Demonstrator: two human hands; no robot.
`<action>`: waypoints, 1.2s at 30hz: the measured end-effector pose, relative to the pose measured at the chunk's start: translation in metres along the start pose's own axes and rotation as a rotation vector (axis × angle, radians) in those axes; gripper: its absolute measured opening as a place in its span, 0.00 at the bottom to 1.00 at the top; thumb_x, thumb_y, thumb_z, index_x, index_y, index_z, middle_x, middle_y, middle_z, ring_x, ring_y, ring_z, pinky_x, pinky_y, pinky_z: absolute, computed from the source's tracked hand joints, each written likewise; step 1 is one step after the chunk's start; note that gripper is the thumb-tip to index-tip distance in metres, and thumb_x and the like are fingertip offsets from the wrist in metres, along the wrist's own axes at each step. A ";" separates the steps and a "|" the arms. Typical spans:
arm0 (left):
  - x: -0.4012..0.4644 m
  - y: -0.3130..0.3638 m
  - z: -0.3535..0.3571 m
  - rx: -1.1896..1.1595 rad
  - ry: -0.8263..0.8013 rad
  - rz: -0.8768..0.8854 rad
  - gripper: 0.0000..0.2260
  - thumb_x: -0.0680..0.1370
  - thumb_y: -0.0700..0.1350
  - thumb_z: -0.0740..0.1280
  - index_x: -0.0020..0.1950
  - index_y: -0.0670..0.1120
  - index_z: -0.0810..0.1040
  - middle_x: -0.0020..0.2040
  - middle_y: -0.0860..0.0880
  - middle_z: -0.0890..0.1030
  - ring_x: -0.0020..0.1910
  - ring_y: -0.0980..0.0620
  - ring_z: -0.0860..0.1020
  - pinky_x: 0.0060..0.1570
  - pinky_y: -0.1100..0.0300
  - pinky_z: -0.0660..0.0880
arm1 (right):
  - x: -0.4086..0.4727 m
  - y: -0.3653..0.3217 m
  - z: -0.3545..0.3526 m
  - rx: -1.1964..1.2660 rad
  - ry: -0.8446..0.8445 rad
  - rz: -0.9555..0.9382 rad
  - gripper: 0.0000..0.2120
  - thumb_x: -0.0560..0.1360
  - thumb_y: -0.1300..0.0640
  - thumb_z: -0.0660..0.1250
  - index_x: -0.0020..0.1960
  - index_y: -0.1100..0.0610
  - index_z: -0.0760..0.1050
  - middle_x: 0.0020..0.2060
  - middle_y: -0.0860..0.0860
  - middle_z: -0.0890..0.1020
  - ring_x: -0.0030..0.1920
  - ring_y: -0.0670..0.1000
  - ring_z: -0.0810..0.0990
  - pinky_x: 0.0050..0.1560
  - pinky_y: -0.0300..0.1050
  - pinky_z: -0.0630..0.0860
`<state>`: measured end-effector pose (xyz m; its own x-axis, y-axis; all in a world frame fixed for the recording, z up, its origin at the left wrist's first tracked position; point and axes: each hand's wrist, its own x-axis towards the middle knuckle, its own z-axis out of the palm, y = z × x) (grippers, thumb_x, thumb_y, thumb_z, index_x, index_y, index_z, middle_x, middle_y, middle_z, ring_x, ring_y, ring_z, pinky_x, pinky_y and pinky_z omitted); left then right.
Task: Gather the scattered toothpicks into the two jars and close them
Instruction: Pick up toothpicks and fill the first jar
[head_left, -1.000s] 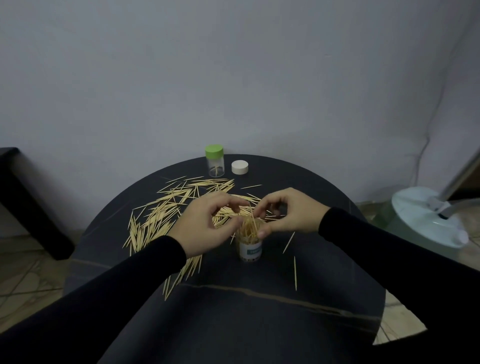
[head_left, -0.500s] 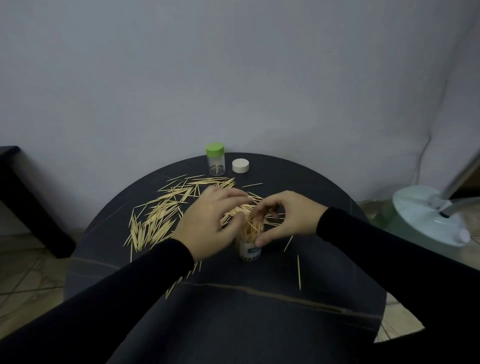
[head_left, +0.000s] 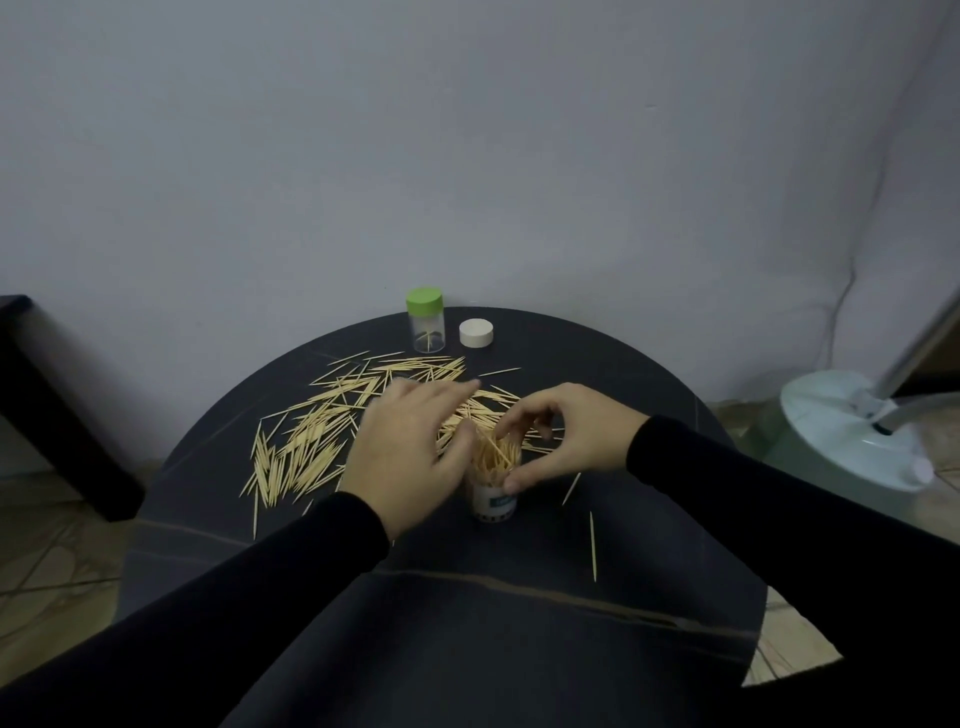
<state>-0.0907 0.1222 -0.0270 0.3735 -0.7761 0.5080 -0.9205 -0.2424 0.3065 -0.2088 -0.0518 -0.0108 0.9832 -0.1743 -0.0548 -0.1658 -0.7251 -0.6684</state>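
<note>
Head view has my right hand (head_left: 563, 436) curled around the open jar (head_left: 494, 499) at centre frame, its grip pinching the rim, so I'd steady it while my flat, relaxed left hand (head_left: 410, 447) sweeps the scattered toothpicks (head_left: 311, 441) off the counter (head_left: 467, 613).

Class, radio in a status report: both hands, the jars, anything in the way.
Left hand open over loose toothpicks. Right hand grips open jar, nearly full. Green-lidded jar shut, almost empty; white lid beside it.
</note>
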 end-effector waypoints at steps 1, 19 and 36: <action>0.002 -0.001 -0.001 0.014 -0.009 -0.066 0.18 0.79 0.53 0.59 0.67 0.53 0.75 0.60 0.56 0.79 0.57 0.56 0.70 0.58 0.54 0.69 | 0.000 0.000 0.000 0.001 -0.003 0.006 0.20 0.63 0.44 0.79 0.52 0.41 0.77 0.45 0.42 0.82 0.44 0.48 0.75 0.43 0.42 0.73; -0.009 -0.001 0.011 -0.039 -0.019 0.353 0.12 0.75 0.55 0.64 0.53 0.55 0.84 0.54 0.59 0.80 0.55 0.49 0.71 0.51 0.52 0.70 | 0.002 0.004 0.000 -0.017 0.005 -0.034 0.16 0.65 0.46 0.78 0.48 0.37 0.74 0.43 0.40 0.79 0.39 0.38 0.72 0.40 0.34 0.70; 0.006 -0.024 0.004 -0.139 -0.036 -0.070 0.14 0.79 0.56 0.58 0.53 0.53 0.81 0.47 0.58 0.79 0.46 0.59 0.72 0.44 0.68 0.64 | -0.009 -0.012 -0.010 -0.370 -0.482 0.370 0.10 0.68 0.53 0.77 0.47 0.51 0.81 0.33 0.41 0.74 0.38 0.41 0.72 0.40 0.36 0.67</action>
<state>-0.0667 0.1212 -0.0341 0.4295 -0.7810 0.4535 -0.8668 -0.2157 0.4496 -0.2161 -0.0483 0.0050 0.7678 -0.2000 -0.6087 -0.4261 -0.8689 -0.2520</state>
